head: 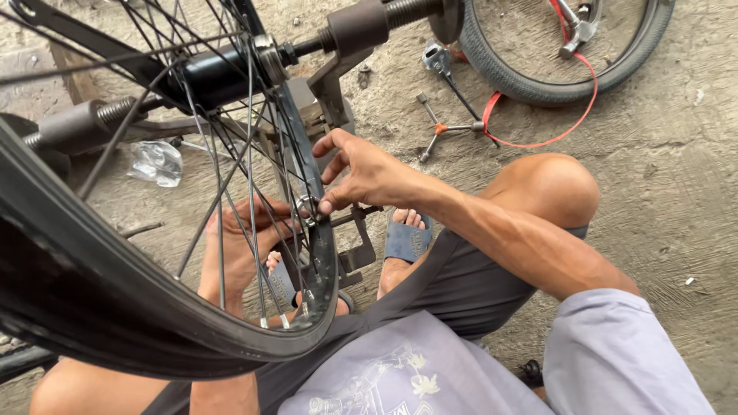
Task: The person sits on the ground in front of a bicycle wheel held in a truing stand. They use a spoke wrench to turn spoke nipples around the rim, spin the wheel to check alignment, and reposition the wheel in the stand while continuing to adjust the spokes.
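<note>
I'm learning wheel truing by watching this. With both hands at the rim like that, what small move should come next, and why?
Probably a slight turn of the small round tool on the spoke end. The right hand already pinches it against the rim, and the left hand steadies the spokes behind it, with the wheel mounted in the stand. How far to turn cannot be judged from here.

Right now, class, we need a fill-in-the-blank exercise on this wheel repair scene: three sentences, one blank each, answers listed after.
1. The right hand pinches a small metal part at the wheel's ____.
2. The left hand reaches in behind the thin metal ____.
3. A loose tyre lies on the ground with a ____ cable across it.

Missing words: rim; spokes; red
</note>
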